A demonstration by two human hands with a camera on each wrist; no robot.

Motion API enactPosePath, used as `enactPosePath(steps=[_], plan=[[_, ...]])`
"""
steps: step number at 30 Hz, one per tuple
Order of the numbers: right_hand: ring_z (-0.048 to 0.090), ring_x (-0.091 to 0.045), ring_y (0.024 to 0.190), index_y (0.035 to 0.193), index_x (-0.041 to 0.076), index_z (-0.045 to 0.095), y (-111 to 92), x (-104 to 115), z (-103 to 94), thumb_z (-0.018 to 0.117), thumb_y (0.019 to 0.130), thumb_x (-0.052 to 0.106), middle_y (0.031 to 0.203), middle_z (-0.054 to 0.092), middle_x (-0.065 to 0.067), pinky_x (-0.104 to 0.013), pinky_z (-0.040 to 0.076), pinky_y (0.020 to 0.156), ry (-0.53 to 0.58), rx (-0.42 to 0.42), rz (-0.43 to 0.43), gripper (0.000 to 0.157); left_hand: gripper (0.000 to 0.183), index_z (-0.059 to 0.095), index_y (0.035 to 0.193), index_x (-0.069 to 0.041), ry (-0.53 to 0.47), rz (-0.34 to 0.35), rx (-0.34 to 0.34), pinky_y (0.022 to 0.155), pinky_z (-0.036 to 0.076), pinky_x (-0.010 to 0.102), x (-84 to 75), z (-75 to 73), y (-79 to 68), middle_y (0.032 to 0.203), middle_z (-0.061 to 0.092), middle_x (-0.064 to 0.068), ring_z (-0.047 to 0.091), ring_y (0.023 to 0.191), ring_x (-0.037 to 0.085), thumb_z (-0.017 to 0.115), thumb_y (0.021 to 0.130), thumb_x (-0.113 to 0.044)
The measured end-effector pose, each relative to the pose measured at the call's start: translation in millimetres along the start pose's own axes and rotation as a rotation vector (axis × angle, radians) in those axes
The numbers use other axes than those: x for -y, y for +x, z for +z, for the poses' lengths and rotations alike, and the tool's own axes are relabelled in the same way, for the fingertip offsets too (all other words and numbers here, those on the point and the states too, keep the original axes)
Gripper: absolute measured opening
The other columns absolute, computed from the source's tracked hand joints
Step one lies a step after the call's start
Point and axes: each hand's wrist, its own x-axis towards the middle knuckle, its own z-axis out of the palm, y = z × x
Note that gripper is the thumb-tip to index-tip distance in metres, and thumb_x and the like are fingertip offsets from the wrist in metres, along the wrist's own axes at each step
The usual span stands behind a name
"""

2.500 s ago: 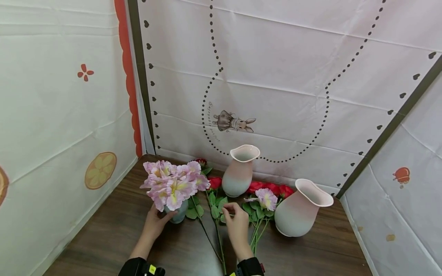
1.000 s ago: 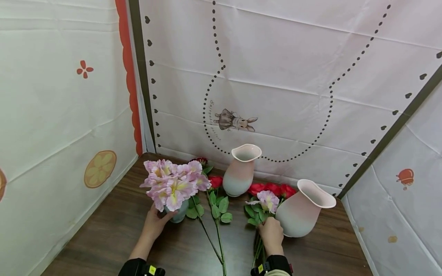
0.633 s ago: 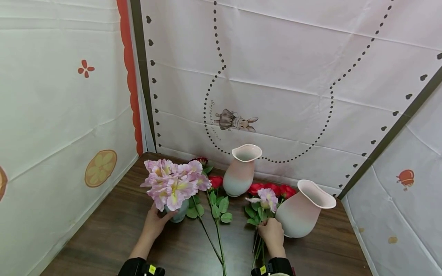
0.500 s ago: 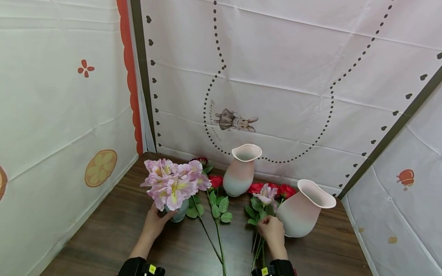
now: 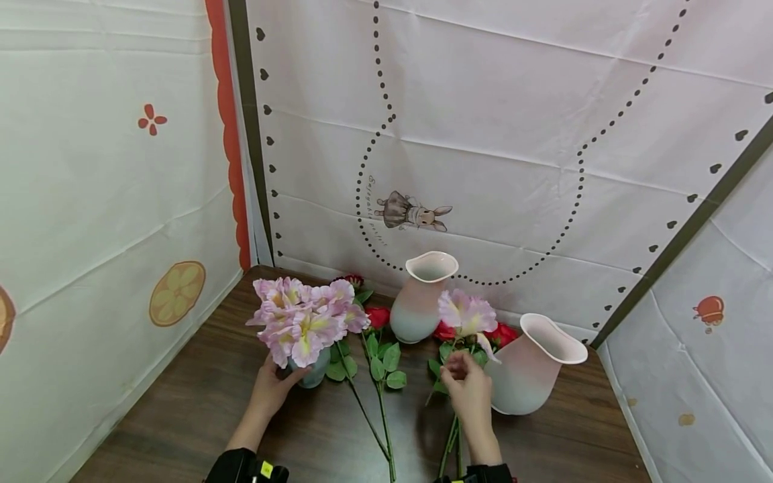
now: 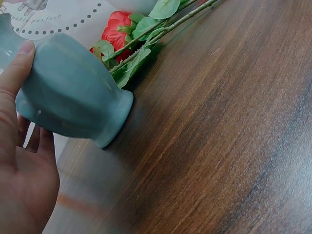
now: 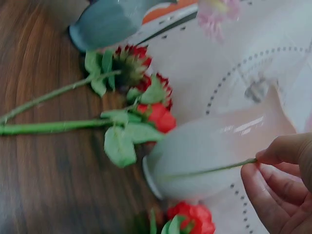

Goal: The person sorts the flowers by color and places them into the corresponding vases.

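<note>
My left hand (image 5: 272, 396) grips a small blue-grey vase (image 6: 68, 87), its thumb on one side and fingers round the other. Several lilac-pink flowers (image 5: 302, 322) with yellow centres fill the top of that vase. My right hand (image 5: 472, 392) holds up a single lilac-pink flower (image 5: 466, 312). In the right wrist view, its thin green stem (image 7: 209, 170) is pinched between thumb and fingertips. Behind this flower lie red roses (image 5: 504, 333), partly hidden by it, and their green stems (image 5: 449, 443) run below the hand.
A tall pink-and-grey vase (image 5: 417, 312) stands at the back. Another pink-and-grey vase (image 5: 525, 376) is at the right, close to my right hand. A red rose (image 5: 378, 317) with long stems lies between my hands on the wooden table (image 5: 181, 416). Cloth walls enclose it.
My right hand moved right from the middle stems to the flowers by the right vase, pinched one lilac-pink flower's stem and lifted it. My left hand stays on the blue-grey vase.
</note>
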Motion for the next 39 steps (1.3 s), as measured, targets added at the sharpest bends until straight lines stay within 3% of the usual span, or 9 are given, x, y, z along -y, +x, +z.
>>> enactPosePath(steps=[6,9,13,16,24,29,33,37,39], plan=[[0.064,-0.008,0.069,0.089,0.016,0.064,-5.2,23.4,3.4,0.072,0.082,0.009,0.077,0.068,0.005,-0.023,0.052,0.060,0.196,0.010,-0.077,0.013,0.067,0.038,0.140,-0.007,-0.018,0.016,-0.012,0.089,0.029,0.001,0.9,0.4,1.4,0.142,0.044,0.013,0.036,0.119,-0.011,0.072,0.084,-0.022],[0.065,-0.008,0.070,0.089,0.016,0.065,-8.5,36.2,8.3,0.071,0.083,0.011,0.078,0.069,0.004,-0.023,0.052,0.059,0.269,0.035,-0.125,0.010,0.067,0.038,0.140,-0.007,-0.027,0.017,-0.007,0.089,0.030,0.001,0.8,-0.2,1.9,0.142,0.043,0.013,0.033,0.115,-0.017,0.072,0.084,-0.022],[0.066,-0.010,0.073,0.087,0.017,0.064,-14.2,60.8,17.8,0.070,0.085,0.013,0.082,0.070,0.000,-0.022,0.053,0.061,0.362,0.096,-0.144,0.007,0.067,0.037,0.140,-0.007,-0.031,0.009,-0.002,0.088,0.030,0.000,-0.3,-1.5,1.6,0.143,0.042,0.013,0.033,0.115,-0.017,0.071,0.085,-0.022],[0.068,-0.018,0.074,0.087,0.008,0.065,-20.6,87.8,21.9,0.068,0.086,0.008,0.082,0.070,-0.008,-0.023,0.054,0.062,0.441,0.143,-0.171,0.004,0.067,0.036,0.140,-0.007,-0.030,-0.002,0.000,0.088,0.030,0.000,-0.2,-2.3,0.8,0.142,0.043,0.013,0.034,0.115,-0.016,0.071,0.085,-0.023],[0.068,-0.030,0.085,0.095,-0.003,0.064,-30.9,145.2,26.4,0.061,0.090,0.003,0.092,0.069,-0.017,-0.029,0.056,0.073,0.530,0.253,-0.253,0.008,0.068,0.034,0.142,-0.007,-0.034,-0.034,0.019,0.089,0.028,0.000,-0.2,-1.3,-3.1,0.144,0.041,0.013,0.036,0.131,0.023,0.069,0.086,-0.027],[0.068,-0.034,0.085,0.097,-0.007,0.065,-25.6,151.6,43.4,0.058,0.092,0.004,0.092,0.069,-0.021,-0.029,0.056,0.074,0.593,0.245,-0.316,0.014,0.069,0.033,0.141,-0.006,-0.037,-0.055,0.015,0.089,0.029,0.000,0.7,0.2,-3.9,0.144,0.041,0.014,0.036,0.130,0.024,0.070,0.086,-0.025],[0.068,-0.032,0.086,0.100,-0.002,0.068,-17.6,147.7,63.3,0.058,0.094,0.012,0.093,0.070,-0.017,-0.028,0.055,0.077,0.601,0.255,-0.291,0.018,0.069,0.034,0.140,-0.005,-0.024,-0.056,-0.009,0.089,0.027,0.000,0.9,1.1,-3.1,0.143,0.041,0.016,0.036,0.131,0.027,0.071,0.085,-0.025],[0.068,-0.022,0.089,0.103,0.006,0.067,-14.6,143.4,77.2,0.056,0.096,0.025,0.096,0.069,-0.009,-0.026,0.054,0.078,0.521,0.322,-0.234,0.023,0.069,0.036,0.139,-0.004,-0.007,-0.038,-0.027,0.092,0.028,0.003,1.1,1.5,-2.9,0.143,0.041,0.017,0.037,0.130,0.027,0.072,0.084,-0.024],[0.067,-0.017,0.088,0.103,0.008,0.066,-15.6,141.5,82.7,0.053,0.097,0.029,0.096,0.067,-0.007,-0.022,0.053,0.075,0.472,0.334,-0.240,0.026,0.069,0.036,0.140,-0.005,-0.013,-0.033,-0.024,0.094,0.030,0.005,0.8,1.5,-2.9,0.143,0.041,0.015,0.040,0.128,0.017,0.072,0.084,-0.023]])
